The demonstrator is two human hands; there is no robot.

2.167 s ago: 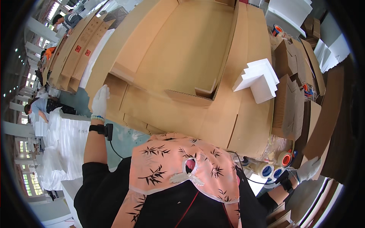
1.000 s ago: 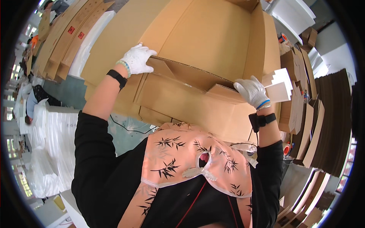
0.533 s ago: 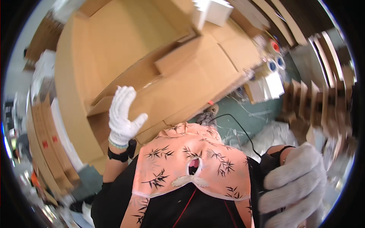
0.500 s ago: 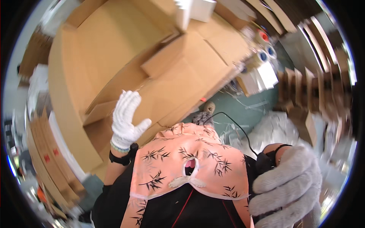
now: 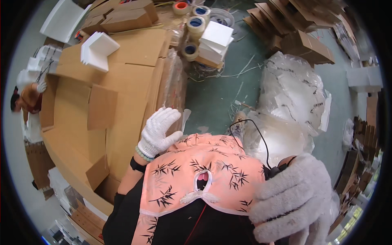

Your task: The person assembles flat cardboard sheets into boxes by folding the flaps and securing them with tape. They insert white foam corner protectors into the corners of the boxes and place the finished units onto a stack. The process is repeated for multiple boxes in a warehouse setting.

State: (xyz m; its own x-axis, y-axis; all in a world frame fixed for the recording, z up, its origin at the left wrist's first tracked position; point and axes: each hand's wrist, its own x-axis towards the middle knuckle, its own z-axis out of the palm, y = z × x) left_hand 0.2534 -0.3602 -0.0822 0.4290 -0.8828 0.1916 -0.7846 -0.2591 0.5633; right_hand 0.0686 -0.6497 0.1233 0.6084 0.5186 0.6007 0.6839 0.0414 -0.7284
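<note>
My left hand (image 5: 159,132), in a white knit glove, is open with fingers stretched and thumb apart. It holds nothing and hovers beside the near right edge of a large open cardboard box (image 5: 130,94), whose flaps stand partly folded. My right hand (image 5: 294,200), also gloved, is raised close to the camera at the lower right. Its fingers are apart and slightly bent, with nothing visible in them; its palm side is hidden. Between my hands is my pink apron (image 5: 196,163) with dark bamboo prints. A white foam corner piece (image 5: 98,51) rests on the box's far part.
Tape rolls (image 5: 196,24) and white foam blocks (image 5: 215,38) stand past the box. Clear plastic bags (image 5: 290,94) lie on the green floor (image 5: 220,92) to the right. Cardboard stacks (image 5: 306,47) are behind them. Another person (image 5: 30,98) is at the far left.
My view has swung right, so box, tape rolls and foam sit further left and more floor and plastic shows. Both hands stay empty-looking; the left appears nearer the box's right edge.
</note>
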